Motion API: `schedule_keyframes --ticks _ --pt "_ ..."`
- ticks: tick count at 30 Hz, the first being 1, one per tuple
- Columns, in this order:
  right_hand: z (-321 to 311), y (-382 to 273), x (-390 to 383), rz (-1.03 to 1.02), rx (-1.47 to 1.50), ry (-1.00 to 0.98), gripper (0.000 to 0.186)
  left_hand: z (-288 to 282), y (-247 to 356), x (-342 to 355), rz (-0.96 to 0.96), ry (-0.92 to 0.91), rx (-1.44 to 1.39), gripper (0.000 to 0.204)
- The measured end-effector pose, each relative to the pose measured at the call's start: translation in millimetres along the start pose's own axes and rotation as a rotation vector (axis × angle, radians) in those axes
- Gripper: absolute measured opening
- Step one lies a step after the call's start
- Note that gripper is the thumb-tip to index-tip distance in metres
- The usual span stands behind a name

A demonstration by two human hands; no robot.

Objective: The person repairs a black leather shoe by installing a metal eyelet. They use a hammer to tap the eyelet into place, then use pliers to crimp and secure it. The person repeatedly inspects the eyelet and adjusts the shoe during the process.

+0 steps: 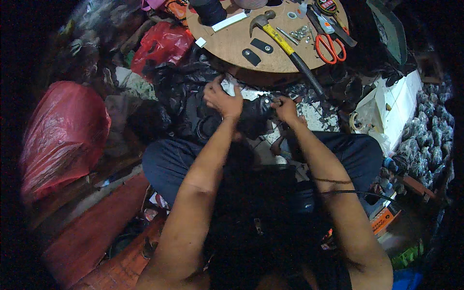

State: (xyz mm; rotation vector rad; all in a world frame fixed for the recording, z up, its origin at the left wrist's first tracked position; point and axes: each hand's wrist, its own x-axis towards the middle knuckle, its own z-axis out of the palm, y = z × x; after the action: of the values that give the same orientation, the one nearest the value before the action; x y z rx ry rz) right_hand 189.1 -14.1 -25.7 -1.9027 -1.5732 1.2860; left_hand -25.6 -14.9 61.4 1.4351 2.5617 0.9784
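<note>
Between my hands lies a dark black piece [256, 114] of leather-like or fabric material with a small round metal snap on it. The fingers of my right hand [287, 109] are pinched together at its right edge, beside the snap. My left hand [224, 99] is to the left of the piece, with fingers bent and thumb apart; I see nothing gripped in it. More black material lies under and around that hand, so its lower fingers are partly hidden.
Ahead stands a round wooden board [222, 44]. On it lie a claw hammer [280, 41] with its handle overhanging the near edge, orange-handled scissors [330, 49], two black snap tabs [251, 57] and a black thread spool [208, 10]. Red plastic bags [67, 130] sit left; wrapped bundles [425, 130] right.
</note>
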Motion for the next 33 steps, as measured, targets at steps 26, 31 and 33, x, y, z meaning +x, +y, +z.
schedule_keyframes --ticks 26,31,33 --pt "-39 -123 -90 0.277 0.368 -0.481 0.027 -107 -22 34 -0.997 -0.6 -0.985 0.089" --pt "-107 -185 -176 0.093 0.601 -0.537 0.024 -211 29 25 -0.943 -0.769 -1.298 0.038" --pt "-131 -198 -208 0.06 0.685 -0.538 0.025 -243 54 15 -0.872 -0.728 -1.29 0.036"
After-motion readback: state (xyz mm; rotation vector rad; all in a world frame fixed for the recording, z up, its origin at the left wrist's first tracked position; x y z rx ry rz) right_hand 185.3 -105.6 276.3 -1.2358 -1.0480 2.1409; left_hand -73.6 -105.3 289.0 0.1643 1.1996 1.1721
